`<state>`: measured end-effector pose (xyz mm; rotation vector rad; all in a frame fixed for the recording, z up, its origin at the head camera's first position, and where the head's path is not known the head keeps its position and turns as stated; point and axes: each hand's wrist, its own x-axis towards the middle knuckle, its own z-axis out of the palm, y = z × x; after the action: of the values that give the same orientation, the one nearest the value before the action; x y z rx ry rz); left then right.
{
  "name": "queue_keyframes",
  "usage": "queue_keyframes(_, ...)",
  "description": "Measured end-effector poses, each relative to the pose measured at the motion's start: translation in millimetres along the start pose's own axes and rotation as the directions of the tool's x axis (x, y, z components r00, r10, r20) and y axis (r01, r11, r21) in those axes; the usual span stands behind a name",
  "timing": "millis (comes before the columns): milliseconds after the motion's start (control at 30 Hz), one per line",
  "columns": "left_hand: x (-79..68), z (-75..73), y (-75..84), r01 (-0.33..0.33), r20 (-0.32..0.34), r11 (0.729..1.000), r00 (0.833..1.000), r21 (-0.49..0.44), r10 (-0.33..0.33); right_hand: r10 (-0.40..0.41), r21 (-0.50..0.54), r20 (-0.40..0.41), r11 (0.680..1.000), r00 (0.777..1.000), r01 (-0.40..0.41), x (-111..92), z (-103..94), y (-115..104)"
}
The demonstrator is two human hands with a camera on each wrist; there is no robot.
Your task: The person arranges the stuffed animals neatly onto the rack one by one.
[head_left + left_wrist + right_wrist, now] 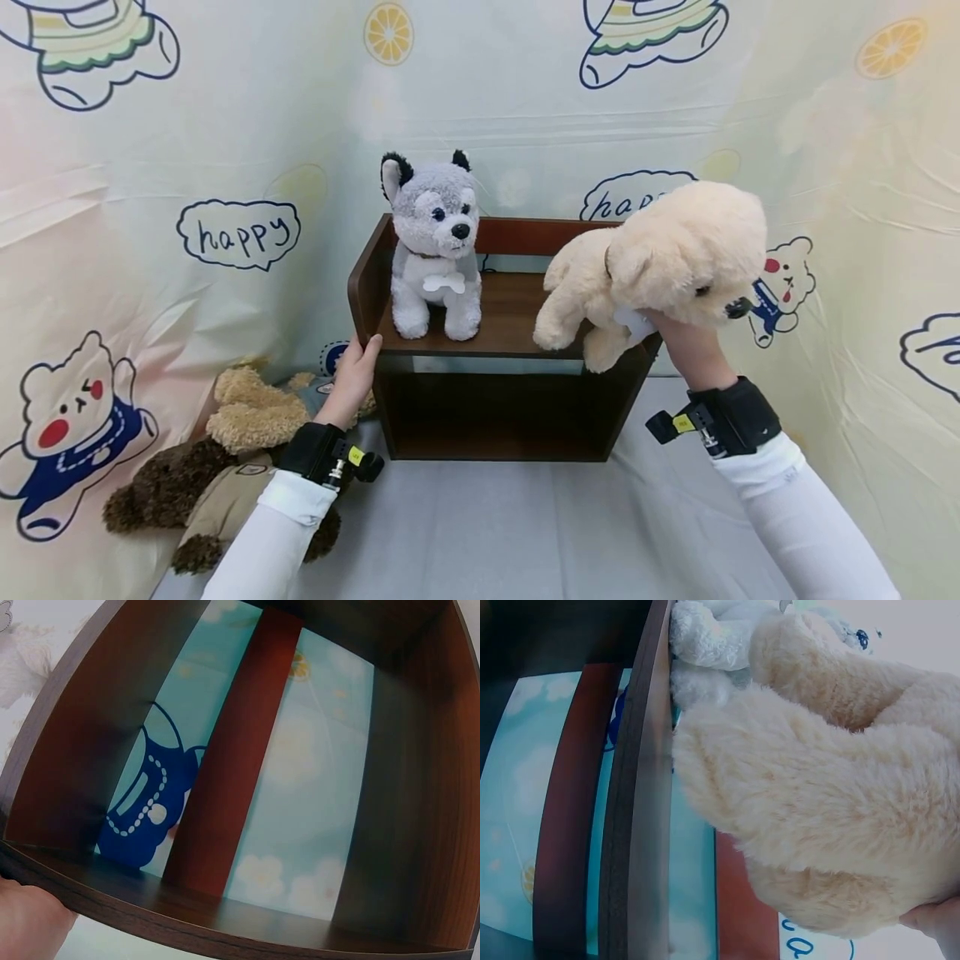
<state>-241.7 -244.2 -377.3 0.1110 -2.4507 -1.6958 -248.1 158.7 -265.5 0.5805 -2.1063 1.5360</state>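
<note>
A dark brown wooden shelf stands on the grey-covered surface. My left hand grips its left side panel, thumb against the front edge; the left wrist view shows part of that hand beside the rim. In my right hand is a cream plush dog, held under its chest, tilted over the shelf's right end with its head to the right. Its body hides most of my right fingers. A grey-and-white plush husky sits upright on the left of the upper board, with a white bone-shaped tag on its chest.
To the left of the shelf lie a dark brown plush toy in beige clothing and a tan plush toy. A printed curtain hangs behind. The grey cloth spreads before the shelf, whose lower compartment faces me.
</note>
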Motion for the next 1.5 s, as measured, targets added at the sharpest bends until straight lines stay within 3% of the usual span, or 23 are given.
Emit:
queue_keyframes(133,-0.3,0.5,0.1,0.011,-0.002,1.000,1.000,-0.001,-0.011,-0.030,0.137,-0.005,0.990,1.000,0.030,8,1.9,2)
queue_keyframes(267,-0.4,0.9,0.0,0.016,-0.001,1.000,1.000,0.003,-0.016,-0.107,0.181,-0.003,0.978,0.994,0.106,16,4.4,-1)
queue_keyframes(400,-0.7,1.2,-0.1,0.019,0.001,1.000,1.000,0.002,-0.019,-0.122,0.195,-0.001,0.973,0.993,0.119,21,6.1,-4)
queue_keyframes(533,-0.4,0.9,-0.5,0.020,0.001,1.000,1.000,0.003,-0.020,-0.107,0.156,0.009,0.982,0.994,0.104,27,7.3,-2)
queue_keyframes(800,-0.5,-3.0,1.6,0.031,-0.005,0.999,1.000,0.012,-0.031,-0.076,0.112,0.038,0.991,0.996,0.071,34,17.7,-19)
queue_keyframes(1033,-1.0,-4.4,1.4,0.039,-0.004,0.999,0.999,0.013,-0.039,-0.025,0.118,0.082,0.993,0.996,0.015,41,26.6,-8)
queue_keyframes(1300,-0.8,-2.3,0.5,0.032,-0.017,0.999,0.999,0.017,-0.032,-0.080,0.052,0.103,0.996,0.991,0.075,55,36.9,1)
queue_keyframes(1500,-0.7,0.5,0.7,0.029,-0.013,0.999,0.999,0.020,-0.029,-0.014,-0.022,0.168,1.000,0.986,0.018,62,38.8,2)
